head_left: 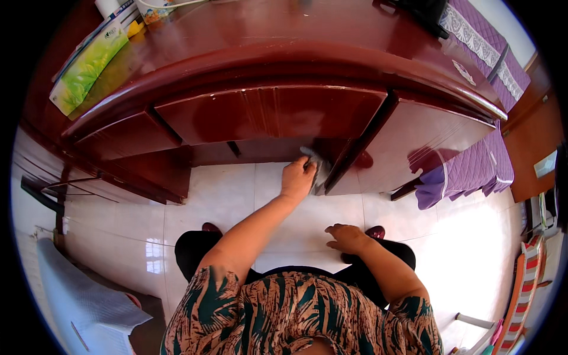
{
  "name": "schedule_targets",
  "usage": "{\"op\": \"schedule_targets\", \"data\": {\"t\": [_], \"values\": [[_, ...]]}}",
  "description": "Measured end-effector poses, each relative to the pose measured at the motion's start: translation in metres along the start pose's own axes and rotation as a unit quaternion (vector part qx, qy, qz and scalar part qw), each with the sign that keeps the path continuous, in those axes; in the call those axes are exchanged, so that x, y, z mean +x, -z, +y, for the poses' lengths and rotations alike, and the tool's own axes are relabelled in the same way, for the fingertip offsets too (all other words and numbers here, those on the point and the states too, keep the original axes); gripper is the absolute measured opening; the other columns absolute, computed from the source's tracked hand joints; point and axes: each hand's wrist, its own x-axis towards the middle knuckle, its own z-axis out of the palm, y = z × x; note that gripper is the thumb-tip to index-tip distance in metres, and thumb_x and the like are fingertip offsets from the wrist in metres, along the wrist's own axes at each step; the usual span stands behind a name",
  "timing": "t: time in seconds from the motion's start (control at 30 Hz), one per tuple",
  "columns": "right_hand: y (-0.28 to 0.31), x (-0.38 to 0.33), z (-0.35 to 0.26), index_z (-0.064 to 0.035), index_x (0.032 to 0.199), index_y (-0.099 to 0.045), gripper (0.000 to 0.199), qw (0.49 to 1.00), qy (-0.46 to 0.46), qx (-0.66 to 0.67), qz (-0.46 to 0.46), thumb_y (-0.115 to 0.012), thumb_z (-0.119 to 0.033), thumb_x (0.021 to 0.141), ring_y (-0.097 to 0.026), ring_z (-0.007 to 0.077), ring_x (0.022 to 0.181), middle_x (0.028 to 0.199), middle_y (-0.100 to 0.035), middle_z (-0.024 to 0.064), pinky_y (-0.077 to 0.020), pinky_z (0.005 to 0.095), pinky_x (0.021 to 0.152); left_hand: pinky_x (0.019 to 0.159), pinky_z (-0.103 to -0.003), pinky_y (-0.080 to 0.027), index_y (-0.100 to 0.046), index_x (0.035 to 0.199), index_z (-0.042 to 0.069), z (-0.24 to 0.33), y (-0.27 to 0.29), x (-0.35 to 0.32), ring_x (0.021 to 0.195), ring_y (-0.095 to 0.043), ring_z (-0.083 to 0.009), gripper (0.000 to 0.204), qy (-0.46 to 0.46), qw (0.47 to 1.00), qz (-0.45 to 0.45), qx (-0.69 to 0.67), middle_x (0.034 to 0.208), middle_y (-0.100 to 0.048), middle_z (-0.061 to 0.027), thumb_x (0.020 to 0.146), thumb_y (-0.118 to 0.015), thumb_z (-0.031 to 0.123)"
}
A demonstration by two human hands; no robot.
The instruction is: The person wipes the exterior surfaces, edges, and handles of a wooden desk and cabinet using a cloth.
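Observation:
My left hand (297, 179) is closed on a grey cloth (321, 171). It reaches under the dark red wooden desk (266, 115), at the inner side of the right-hand cabinet, and the cloth appears to lie against that side. Part of the cloth is hidden behind my fingers. Over my right knee hangs my right hand (348, 238), empty, its fingers loosely stretched out. The cabinet's glossy door (414, 139) is to the right of the cloth.
On the desktop at the left lies a green tissue pack (89, 68). A black object (423, 15) stands at the back right. Purple quilted fabric (467, 171) hangs beside the cabinet. At the lower left is a pale blue cover (83, 296). Pale tiles (225, 189) form the floor.

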Motion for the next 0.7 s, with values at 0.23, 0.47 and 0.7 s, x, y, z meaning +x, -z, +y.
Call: {"op": "schedule_targets", "data": {"t": [0.23, 0.47, 0.7], "values": [[0.003, -0.021, -0.005, -0.0040, 0.122, -0.057, 0.048, 0.996, 0.052, 0.015, 0.070, -0.067, -0.032, 0.084, -0.064, 0.0331, 0.098, 0.104, -0.064, 0.0174, -0.0528, 0.0439, 0.084, 0.090, -0.028, -0.039, -0.056, 0.117, 0.001, 0.075, -0.041, -0.002, 0.095, -0.050, -0.0137, 0.036, -0.105, 0.920, 0.039, -0.376, 0.101, -0.056, -0.0011, 0.104, -0.042, 0.032], [0.027, -0.033, -0.028, -0.0060, 0.129, -0.053, 0.052, 0.997, 0.065, 0.040, 0.020, -0.067, -0.031, 0.086, -0.062, 0.0357, 0.102, 0.113, -0.062, 0.0162, -0.0513, 0.0449, 0.087, 0.114, -0.030, -0.020, -0.032, 0.147, 0.002, 0.025, -0.082, 0.019, 0.135, -0.032, -0.0207, 0.060, -0.037, 0.916, -0.017, -0.398, 0.147, -0.038, -0.0101, 0.105, -0.031, 0.045], [0.014, -0.032, -0.011, -0.0046, 0.124, -0.053, 0.054, 0.992, 0.075, 0.011, 0.103, -0.072, -0.031, 0.081, -0.066, 0.0356, 0.085, 0.105, -0.063, 0.0157, -0.0535, 0.0435, 0.077, 0.116, -0.030, -0.015, -0.021, 0.153, 0.003, -0.086, -0.132, 0.011, 0.144, -0.019, -0.0208, 0.072, 0.241, 0.864, -0.063, -0.438, 0.156, -0.025, -0.0090, 0.102, -0.032, 0.052]]}}
